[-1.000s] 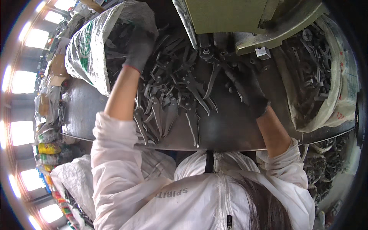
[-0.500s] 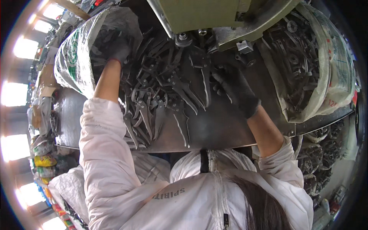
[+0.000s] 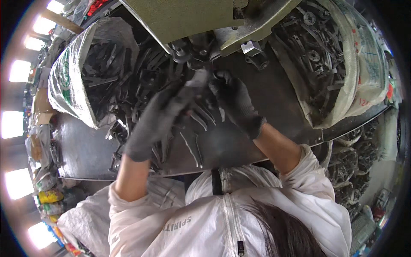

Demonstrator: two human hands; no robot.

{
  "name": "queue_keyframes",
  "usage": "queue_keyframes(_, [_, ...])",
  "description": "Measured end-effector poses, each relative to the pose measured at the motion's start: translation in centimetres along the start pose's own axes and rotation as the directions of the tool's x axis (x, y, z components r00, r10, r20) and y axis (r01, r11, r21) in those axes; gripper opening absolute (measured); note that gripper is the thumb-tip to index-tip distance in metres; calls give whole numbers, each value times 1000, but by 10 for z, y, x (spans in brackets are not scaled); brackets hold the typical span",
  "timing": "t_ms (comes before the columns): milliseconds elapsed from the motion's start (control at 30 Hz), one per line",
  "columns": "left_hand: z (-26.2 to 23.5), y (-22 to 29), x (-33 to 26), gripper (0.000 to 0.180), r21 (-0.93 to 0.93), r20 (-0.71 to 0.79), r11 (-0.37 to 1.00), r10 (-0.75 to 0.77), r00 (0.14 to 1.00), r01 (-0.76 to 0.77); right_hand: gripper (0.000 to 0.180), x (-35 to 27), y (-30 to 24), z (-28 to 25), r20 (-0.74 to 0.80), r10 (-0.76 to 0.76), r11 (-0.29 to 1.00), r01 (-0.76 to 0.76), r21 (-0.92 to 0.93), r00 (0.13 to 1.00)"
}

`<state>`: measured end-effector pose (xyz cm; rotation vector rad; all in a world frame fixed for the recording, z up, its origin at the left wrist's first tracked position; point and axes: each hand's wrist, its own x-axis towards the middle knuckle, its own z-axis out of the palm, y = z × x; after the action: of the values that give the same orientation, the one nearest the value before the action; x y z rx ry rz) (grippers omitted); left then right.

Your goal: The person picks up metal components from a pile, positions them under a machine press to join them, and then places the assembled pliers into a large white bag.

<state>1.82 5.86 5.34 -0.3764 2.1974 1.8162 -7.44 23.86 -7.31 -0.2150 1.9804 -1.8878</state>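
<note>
My left hand (image 3: 156, 118), in a dark grey glove and smeared by motion, reaches over the pile with a flat grey metal piece (image 3: 198, 79) at its fingertips. Beside that piece, under the machine head, my right hand (image 3: 235, 100) in a black glove has its fingers curled at the upper end of a dark pliers part. The lower handle of that pliers part (image 3: 221, 114) shows left of the glove; its head is mostly hidden. Several dark locking-pliers bodies (image 3: 191, 143) with curved handles lie on the metal table (image 3: 239, 145), partly covered by my left hand and forearm.
A green machine (image 3: 184, 19) overhangs the table's far side, with a small shiny metal block (image 3: 251, 48) at its lower edge. Open woven sacks of metal parts stand left (image 3: 68, 81) and right (image 3: 364, 73). More metal parts (image 3: 351, 171) lie beyond the table's right edge.
My left hand has come out of the left sack and moved right with a flat metal piece. My right hand has closed at the pliers part. The whole view has shifted somewhat.
</note>
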Motion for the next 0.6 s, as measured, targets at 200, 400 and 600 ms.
queue_keyframes(200, [68, -24, 50, 47, -141, 29, 949, 289, 957, -282, 29, 63, -53, -121, 361, -387, 253, 474, -843, 849])
queue_keyframes(400, [22, -88, 70, 40, 317, 99, 876, 351, 931, -364, 31, 100, -63, -169, 521, -271, -140, 502, -853, 809])
queue_keyframes(600, [37, -58, 53, 49, -119, -86, 986, 104, 991, -114, 31, 46, -53, -119, 367, -423, 288, 506, -813, 829])
